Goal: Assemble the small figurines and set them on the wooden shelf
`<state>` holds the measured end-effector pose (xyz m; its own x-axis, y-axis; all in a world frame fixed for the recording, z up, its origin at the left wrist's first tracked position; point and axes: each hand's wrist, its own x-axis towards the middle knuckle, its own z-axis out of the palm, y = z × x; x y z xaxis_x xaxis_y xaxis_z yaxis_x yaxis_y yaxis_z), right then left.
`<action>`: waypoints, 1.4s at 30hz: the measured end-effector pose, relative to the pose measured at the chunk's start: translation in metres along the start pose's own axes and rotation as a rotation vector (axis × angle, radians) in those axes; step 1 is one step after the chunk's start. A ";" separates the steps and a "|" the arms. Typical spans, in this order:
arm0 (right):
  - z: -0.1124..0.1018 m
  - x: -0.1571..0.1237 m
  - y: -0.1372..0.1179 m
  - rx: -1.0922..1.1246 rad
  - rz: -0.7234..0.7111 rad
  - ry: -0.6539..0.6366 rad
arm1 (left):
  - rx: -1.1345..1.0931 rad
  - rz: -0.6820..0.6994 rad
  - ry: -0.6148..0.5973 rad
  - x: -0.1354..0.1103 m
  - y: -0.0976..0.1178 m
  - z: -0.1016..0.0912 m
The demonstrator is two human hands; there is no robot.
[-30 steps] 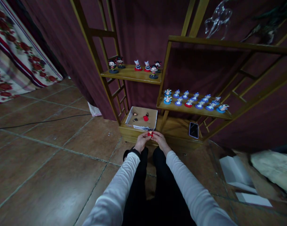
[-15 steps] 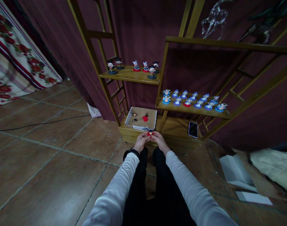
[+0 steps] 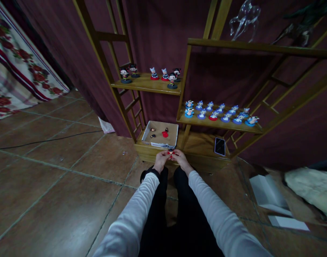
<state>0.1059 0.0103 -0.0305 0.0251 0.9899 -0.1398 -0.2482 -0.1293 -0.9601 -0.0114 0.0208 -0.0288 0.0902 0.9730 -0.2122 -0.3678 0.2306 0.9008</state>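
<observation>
Between my two hands, just in front of the shelf unit's lowest board, is a small red figurine (image 3: pixel 171 151) with a dark-haired head. My left hand (image 3: pixel 161 159) pinches it from the left, and my right hand (image 3: pixel 181 158) grips it from the right. Its lower part is partly covered by my fingers. Right behind my hands stands a shallow cardboard box (image 3: pixel 159 125) with a white rim. Inside the box lie a red piece (image 3: pixel 165 134) and several small dark-and-tan pieces (image 3: pixel 153 136), too small to make out well.
Dark-haired figurines (image 3: pixel 172 81) and two red-based ones stand on the left shelf (image 3: pixel 147 84). Several blue and purple figurines (image 3: pixel 226 117) line the right shelf. A phone (image 3: pixel 219 146) lies on the bottom board. White box pieces (image 3: pixel 270 194) and a black cable (image 3: pixel 45 141) are on the floor.
The camera view has shifted very slightly. Both hands keep hold of the red figurine, whose head shows a little differently between the fingers.
</observation>
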 end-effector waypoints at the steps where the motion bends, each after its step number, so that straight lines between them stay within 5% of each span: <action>1: 0.000 0.001 0.000 0.000 0.007 -0.001 | 0.000 0.004 -0.001 0.000 -0.001 0.000; 15: -0.001 -0.002 -0.003 0.032 0.035 0.012 | -0.034 -0.069 -0.039 0.002 0.000 -0.005; 24: 0.001 -0.001 -0.001 0.015 0.015 0.021 | 0.157 0.060 -0.062 0.001 -0.002 -0.002; 31: -0.005 -0.002 -0.003 0.028 0.019 0.005 | 0.198 0.106 -0.214 -0.003 0.004 0.001; 42: -0.006 -0.005 -0.006 0.002 0.017 -0.002 | 0.429 0.218 -0.137 -0.004 -0.004 0.000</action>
<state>0.1128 0.0062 -0.0255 0.0185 0.9877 -0.1553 -0.2503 -0.1458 -0.9571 -0.0105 0.0164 -0.0321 0.1848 0.9825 0.0243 0.0194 -0.0284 0.9994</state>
